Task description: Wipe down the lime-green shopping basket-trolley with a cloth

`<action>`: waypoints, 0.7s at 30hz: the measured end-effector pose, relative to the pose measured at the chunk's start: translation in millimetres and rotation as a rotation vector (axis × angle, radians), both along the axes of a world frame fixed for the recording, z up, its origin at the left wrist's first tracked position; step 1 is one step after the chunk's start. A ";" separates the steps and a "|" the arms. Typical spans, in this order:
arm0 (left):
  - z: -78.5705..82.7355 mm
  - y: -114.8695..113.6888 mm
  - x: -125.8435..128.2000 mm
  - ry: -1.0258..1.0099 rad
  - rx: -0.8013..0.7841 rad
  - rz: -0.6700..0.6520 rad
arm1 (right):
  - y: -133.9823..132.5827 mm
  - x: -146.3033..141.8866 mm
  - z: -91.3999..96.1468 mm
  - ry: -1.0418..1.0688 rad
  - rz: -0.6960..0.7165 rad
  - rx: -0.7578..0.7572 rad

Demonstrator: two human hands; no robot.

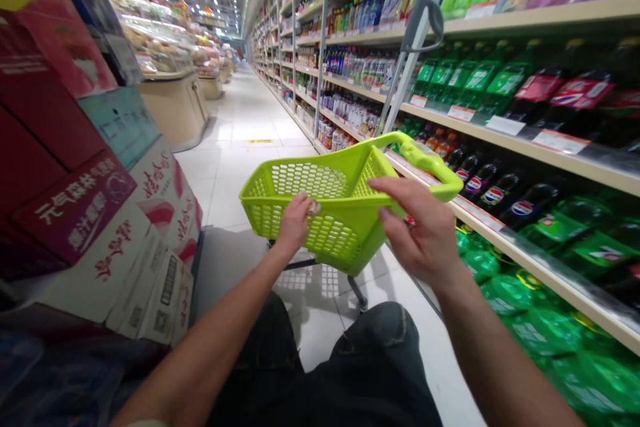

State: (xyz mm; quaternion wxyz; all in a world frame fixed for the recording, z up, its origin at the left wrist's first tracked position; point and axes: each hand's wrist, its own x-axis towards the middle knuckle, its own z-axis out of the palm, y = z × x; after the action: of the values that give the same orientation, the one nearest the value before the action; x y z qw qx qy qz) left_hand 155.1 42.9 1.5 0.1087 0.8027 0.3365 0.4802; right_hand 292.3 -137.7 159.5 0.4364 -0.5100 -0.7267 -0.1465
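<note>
A lime-green plastic shopping cart (335,230) with honeycomb-like holes stands crosswise in front of my knees. Its handle (425,160) points right, towards the shelves. My left hand (295,220) is closed on the near rim, about midway along the basket; a small pale, shiny thing shows at its fingertips, too small to name. At the rear corner by the handle, my right hand (423,223) grips the same rim, index finger over the top and thumb lower on the side. The cart's dark legs and a wheel (363,303) show beneath.
On the right, a long shelf (565,153) holds soda bottles (505,73), with green bottle packs (530,333) lower down. Stacked drink cartons (100,240) stand close on the left. A white tiled aisle (240,113) runs ahead, past a beige display counter (175,107).
</note>
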 end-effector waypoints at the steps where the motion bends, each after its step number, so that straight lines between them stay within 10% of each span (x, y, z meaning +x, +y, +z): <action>1: -1.4 10.3 -13.0 -0.044 -0.005 0.080 | 19.7 16.8 -6.2 -0.056 -0.152 -0.014; 5: 10.8 26.5 -9.2 -0.091 -0.011 0.175 | 83.0 69.6 -44.4 -0.308 -0.642 -0.262; 12: 38.9 -7.6 99.6 0.038 0.165 -0.138 | 90.3 71.6 -70.6 -0.438 -0.581 -0.151; 18: 5.8 32.3 -7.9 0.035 0.023 0.101 | 79.0 86.1 -74.2 -0.392 -0.544 -0.033; 21: 1.8 28.6 -16.5 0.008 0.005 0.177 | 71.0 89.2 -77.2 -0.365 -0.568 0.018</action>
State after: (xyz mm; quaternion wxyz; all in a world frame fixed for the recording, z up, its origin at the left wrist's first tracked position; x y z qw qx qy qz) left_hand 138.6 71.5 3.3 0.0623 0.7721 0.4053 0.4855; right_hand 381.4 -66.6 82.3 0.2450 -0.6537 -0.6203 -0.3576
